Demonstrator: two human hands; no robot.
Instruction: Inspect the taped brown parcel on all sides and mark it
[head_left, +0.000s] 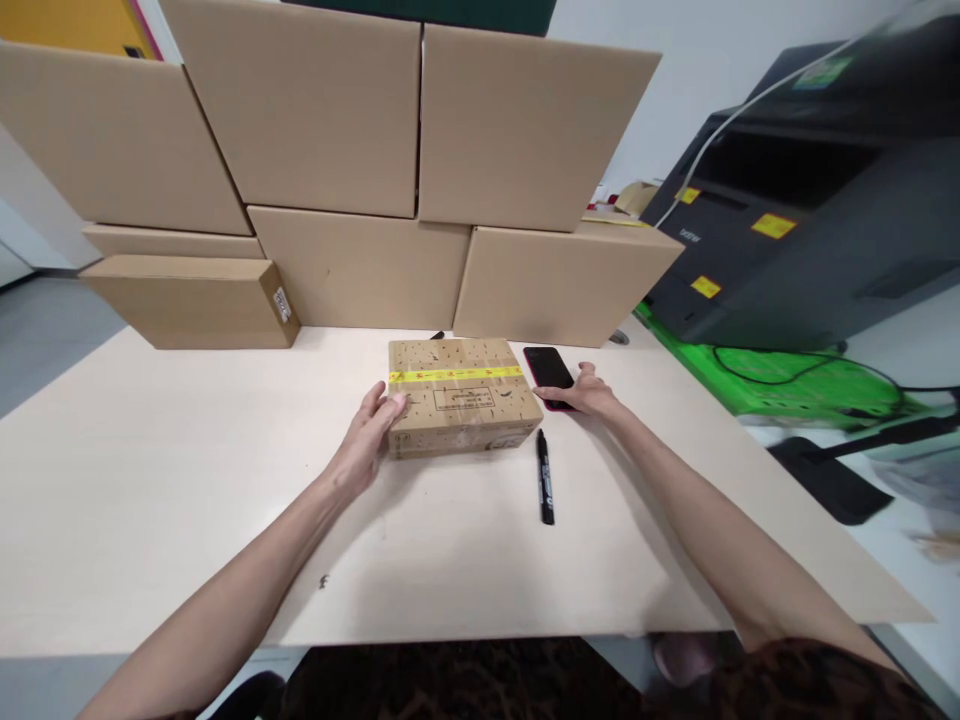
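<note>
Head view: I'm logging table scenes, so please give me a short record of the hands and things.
left hand: touching the left end of the small box
right hand: over the phone; grip unclear
small box: on the table, yellow tape across its top
marker: black, on the table
behind: stacked cardboard boxes
far right: dark printer
</note>
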